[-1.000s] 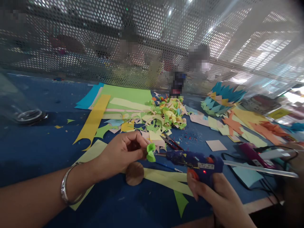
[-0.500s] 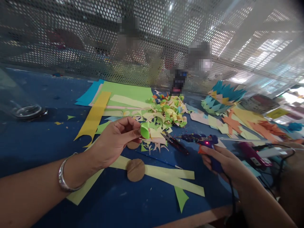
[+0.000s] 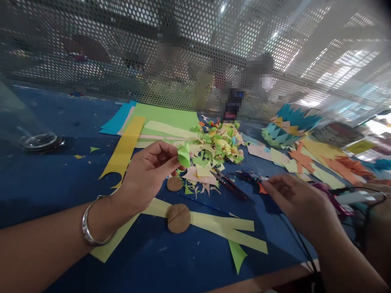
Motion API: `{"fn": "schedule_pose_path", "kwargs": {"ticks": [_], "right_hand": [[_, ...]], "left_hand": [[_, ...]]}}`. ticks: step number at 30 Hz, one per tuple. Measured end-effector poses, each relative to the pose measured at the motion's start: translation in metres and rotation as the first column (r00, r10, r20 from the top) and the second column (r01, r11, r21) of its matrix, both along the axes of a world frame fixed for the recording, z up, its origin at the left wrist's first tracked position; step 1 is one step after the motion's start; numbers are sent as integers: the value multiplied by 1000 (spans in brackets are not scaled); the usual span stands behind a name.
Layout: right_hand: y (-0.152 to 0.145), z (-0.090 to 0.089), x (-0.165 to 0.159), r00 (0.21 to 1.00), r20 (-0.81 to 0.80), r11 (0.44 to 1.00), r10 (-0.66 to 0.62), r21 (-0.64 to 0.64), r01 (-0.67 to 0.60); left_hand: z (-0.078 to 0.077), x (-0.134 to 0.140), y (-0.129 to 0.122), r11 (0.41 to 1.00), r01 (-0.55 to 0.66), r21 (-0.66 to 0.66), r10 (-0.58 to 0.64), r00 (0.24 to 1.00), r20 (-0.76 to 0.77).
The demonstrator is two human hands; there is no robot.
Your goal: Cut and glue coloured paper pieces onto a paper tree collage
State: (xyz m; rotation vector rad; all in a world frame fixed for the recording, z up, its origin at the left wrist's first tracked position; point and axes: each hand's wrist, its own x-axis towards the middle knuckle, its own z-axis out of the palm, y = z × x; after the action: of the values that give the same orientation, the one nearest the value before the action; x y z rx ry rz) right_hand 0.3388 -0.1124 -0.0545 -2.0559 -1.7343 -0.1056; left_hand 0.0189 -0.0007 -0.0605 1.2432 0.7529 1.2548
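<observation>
My left hand pinches a small curled piece of light-green paper between thumb and fingertips, above the table. On the right, my right hand is over a dark blue glue gun lying on the table, its orange trigger showing beside the fingertips. The hand looks loosened from the gun, with its fingers partly extended; it covers part of the gun's body. Left of the nozzle are dark-handled scissors. Below my left hand, a brown paper disc rests on pale yellow strips.
A heap of curled paper pieces lies mid-table, with coloured sheets behind it. At the far right stand a spiky paper bowl and a magenta power strip with cables. A clear container is at left; perforated metal borders the back.
My right hand has lowered the glue gun onto the table and its grip has loosened. My left hand, still pinching the green paper, has risen slightly; the view has shifted a little.
</observation>
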Motion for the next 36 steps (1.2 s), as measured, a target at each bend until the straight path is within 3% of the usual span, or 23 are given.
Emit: {"fn": "schedule_pose_path", "kwargs": {"ticks": [2,4,7,14,20,36], "right_hand": [[7,9,-33,971,-44,972,235,-10,-236],[19,15,-65,903,-96,905,419,-44,-424],[42,18,-100,813,-97,801,574,-139,-582],[70,2,-124,806,-13,767,592,-300,-567],[72,-10,-123,777,-73,747,625,-236,-622],[76,-13,-125,740,-150,712,656,-201,-673]], "left_hand": [[-2,0,0,999,1,33,-1,1000,-18],[-4,-2,1,997,-3,76,6,999,-42],[-6,-5,0,993,6,121,8,993,-115],[-5,-6,-1,987,33,159,-8,988,-155],[-6,-5,0,987,62,146,-39,987,-155],[-8,-4,5,989,87,123,-62,979,-192]]}}
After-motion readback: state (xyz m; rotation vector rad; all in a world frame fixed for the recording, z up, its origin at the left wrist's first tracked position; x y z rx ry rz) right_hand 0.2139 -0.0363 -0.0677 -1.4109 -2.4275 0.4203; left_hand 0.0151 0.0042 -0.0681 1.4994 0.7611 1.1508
